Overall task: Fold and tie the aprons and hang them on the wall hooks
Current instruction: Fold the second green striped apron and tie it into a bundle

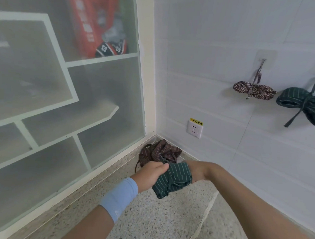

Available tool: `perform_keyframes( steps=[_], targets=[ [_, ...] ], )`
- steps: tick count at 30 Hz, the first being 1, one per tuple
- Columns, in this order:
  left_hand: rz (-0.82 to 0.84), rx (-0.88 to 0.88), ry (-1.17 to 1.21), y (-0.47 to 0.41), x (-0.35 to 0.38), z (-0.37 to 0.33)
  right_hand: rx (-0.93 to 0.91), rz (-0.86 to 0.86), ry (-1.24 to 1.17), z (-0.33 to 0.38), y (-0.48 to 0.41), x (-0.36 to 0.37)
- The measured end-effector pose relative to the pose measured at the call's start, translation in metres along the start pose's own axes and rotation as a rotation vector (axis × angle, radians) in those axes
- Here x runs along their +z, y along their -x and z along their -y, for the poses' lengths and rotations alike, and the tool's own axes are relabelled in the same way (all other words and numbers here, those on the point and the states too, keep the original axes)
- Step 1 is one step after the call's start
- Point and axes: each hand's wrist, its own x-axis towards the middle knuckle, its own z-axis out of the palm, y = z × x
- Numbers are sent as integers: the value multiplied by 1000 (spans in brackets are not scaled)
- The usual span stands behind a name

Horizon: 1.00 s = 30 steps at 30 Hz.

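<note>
- The left hand [151, 174], with a light blue sleeve [118, 198] on its wrist, grips the upper left end of a rolled green striped apron [174, 180]. Its fingers are curled round the cloth and pinch a dark strap.
- The right hand [197, 171] touches the right end of the same roll. Its fingers are hidden behind the cloth, so I cannot tell how far they are closed.
- The roll is held between both hands, just above the speckled stone bench [167, 218].
- A brown striped apron [161, 152] lies crumpled in the corner of the bench, just behind the hands.
- On the white tiled wall [227, 41], a tied checked apron [254, 90] hangs by its strap from a hook [262, 60].
- Just to its right hangs a tied green striped bundle [303, 104], partly cut off by the picture edge.
- A white socket [194, 128] with a yellow label sits low on the wall.
- On the left is a frosted glass panel [64, 98], with a red object [85, 27] blurred behind it.
</note>
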Motion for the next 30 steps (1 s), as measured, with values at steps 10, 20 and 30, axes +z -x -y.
perform_keyframes(
  steps=[10,20,30],
  targets=[
    [30,83,-443,9,-7,-1,323,187,-547,-7,-22,-11],
    [-207,-30,-508,0,16,17,131,-255,614,69,-29,-3],
    [-577,-262,137,-23,14,16,18,-621,770,96,-29,31]
  ],
)
